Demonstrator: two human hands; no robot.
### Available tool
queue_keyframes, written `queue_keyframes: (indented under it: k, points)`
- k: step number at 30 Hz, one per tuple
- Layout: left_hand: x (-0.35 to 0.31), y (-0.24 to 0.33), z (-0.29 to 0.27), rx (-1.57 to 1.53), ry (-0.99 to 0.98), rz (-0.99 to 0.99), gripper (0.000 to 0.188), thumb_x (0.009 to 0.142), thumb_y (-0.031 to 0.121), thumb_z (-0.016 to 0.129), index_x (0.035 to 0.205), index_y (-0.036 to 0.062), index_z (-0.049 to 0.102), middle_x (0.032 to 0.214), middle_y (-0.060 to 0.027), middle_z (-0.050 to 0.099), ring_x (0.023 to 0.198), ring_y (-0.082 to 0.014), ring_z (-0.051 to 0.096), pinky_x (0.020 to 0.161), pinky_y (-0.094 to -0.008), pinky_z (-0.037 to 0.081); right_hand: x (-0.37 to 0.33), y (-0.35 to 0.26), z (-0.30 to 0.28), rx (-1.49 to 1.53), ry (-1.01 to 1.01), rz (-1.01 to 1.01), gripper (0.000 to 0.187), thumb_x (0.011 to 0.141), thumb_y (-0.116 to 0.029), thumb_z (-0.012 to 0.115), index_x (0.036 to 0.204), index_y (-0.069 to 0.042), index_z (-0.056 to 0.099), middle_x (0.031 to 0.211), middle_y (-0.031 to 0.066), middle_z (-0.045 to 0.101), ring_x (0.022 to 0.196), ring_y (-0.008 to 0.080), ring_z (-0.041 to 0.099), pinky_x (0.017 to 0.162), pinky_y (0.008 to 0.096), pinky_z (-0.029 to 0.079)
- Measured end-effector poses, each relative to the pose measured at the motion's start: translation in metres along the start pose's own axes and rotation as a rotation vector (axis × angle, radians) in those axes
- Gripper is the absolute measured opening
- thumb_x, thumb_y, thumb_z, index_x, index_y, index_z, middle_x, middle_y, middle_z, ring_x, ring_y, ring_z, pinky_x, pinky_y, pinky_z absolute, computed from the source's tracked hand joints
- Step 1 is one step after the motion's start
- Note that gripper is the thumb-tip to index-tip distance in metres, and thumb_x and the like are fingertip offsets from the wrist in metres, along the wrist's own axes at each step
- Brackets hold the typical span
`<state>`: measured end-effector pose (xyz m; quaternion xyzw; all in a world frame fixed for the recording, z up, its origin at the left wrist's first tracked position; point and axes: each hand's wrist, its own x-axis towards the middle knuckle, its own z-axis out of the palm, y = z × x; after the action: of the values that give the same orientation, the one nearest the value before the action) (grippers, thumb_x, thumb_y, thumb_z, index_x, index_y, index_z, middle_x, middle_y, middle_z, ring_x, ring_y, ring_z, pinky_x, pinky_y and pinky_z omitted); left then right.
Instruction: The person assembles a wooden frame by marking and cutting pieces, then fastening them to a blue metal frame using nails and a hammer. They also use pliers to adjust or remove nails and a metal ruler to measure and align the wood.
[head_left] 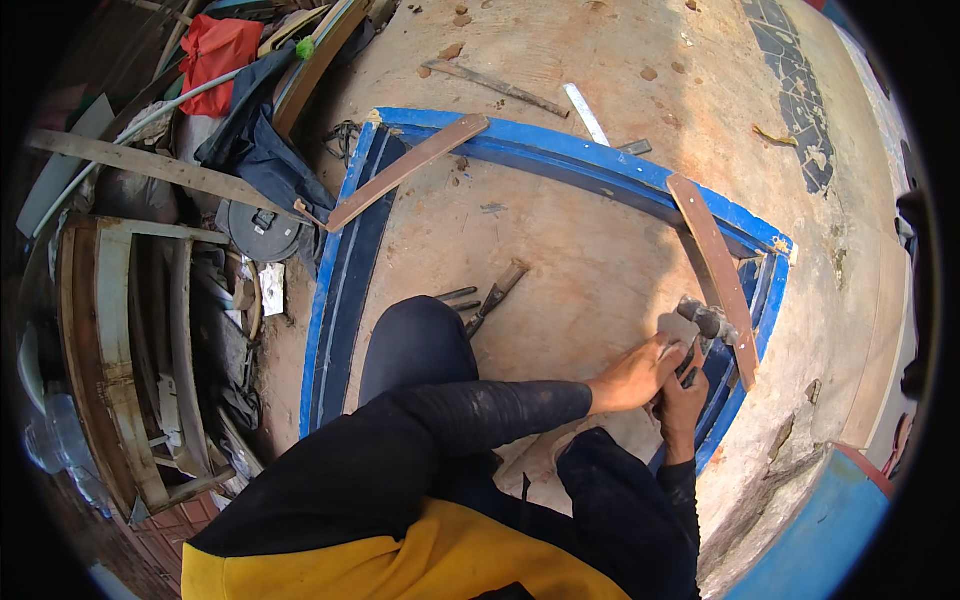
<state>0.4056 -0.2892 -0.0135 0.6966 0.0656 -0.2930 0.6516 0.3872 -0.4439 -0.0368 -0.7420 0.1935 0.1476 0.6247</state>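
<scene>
A claw hammer with a dark metal head [708,320] is up beside the right-hand brown brace strip [716,260] of a blue wooden frame [560,150]. My right hand [683,405] is closed around the hammer's handle. Against it, my left hand [635,375] is closed with the fingers bunched; what it holds is hidden. Both hands are over the frame's right side. A second brown strip [410,172] crosses the frame's far left corner.
Inside the frame, a dark tool with a wooden handle [497,297] lies by my knee. Beyond the frame are a wood strip [497,88] and a white strip [586,114]. At left are piled scrap, a red bag [212,62] and old wooden frames [130,370]. A blue panel [815,530] stands lower right.
</scene>
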Motion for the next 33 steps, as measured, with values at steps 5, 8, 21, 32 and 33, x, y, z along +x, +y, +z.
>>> queue_keyframes:
  k: [5,8,21,32,33]
  points:
    - [-0.007,-0.005,-0.013,-0.031,-0.018,-0.034,0.056,0.115,0.044,0.047,0.147,-0.0024,0.052,0.110,-0.0242,0.074,0.086,-0.0293,0.074,0.079,-0.0415,0.058,0.007,-0.005,0.007,0.140,-0.078,0.075,0.014,0.100,-0.015,0.070,0.102,-0.001,0.069,0.065,0.0014,0.061,0.046,0.0097,0.054,0.043,0.0258,0.041]
    - [-0.008,-0.009,-0.018,-0.121,0.005,-0.038,0.049,0.115,0.038,0.047,0.143,-0.0003,0.055,0.114,-0.0201,0.074,0.093,-0.0274,0.075,0.082,-0.0401,0.058,0.011,-0.007,0.014,0.185,-0.092,0.088,0.011,0.100,-0.013,0.069,0.101,-0.002,0.068,0.063,0.0023,0.060,0.044,0.0109,0.054,0.042,0.0265,0.042]
    - [-0.007,-0.012,-0.022,-0.294,0.038,-0.014,0.033,0.113,0.022,0.052,0.135,-0.0019,0.061,0.101,-0.0088,0.072,0.082,-0.0140,0.068,0.077,-0.0330,0.055,0.014,-0.003,0.015,0.436,-0.205,0.182,0.011,0.099,-0.015,0.068,0.099,-0.006,0.063,0.061,0.0012,0.054,0.044,0.0127,0.051,0.042,0.0302,0.050]
    - [-0.005,-0.010,-0.023,-0.386,-0.006,-0.075,0.036,0.109,0.015,0.051,0.137,-0.0055,0.058,0.109,-0.0142,0.071,0.090,-0.0171,0.069,0.080,-0.0343,0.056,0.015,-0.003,0.014,0.429,-0.188,0.192,0.009,0.099,-0.012,0.068,0.098,-0.004,0.064,0.059,0.0012,0.053,0.044,0.0115,0.052,0.044,0.0289,0.053]
    - [-0.004,-0.010,-0.023,-0.352,0.002,-0.068,0.036,0.109,0.015,0.050,0.138,-0.0062,0.057,0.108,-0.0144,0.071,0.090,-0.0169,0.069,0.080,-0.0341,0.056,0.015,-0.003,0.014,0.441,-0.210,0.177,0.009,0.099,-0.011,0.068,0.098,-0.004,0.064,0.059,0.0013,0.053,0.044,0.0113,0.052,0.044,0.0287,0.053]
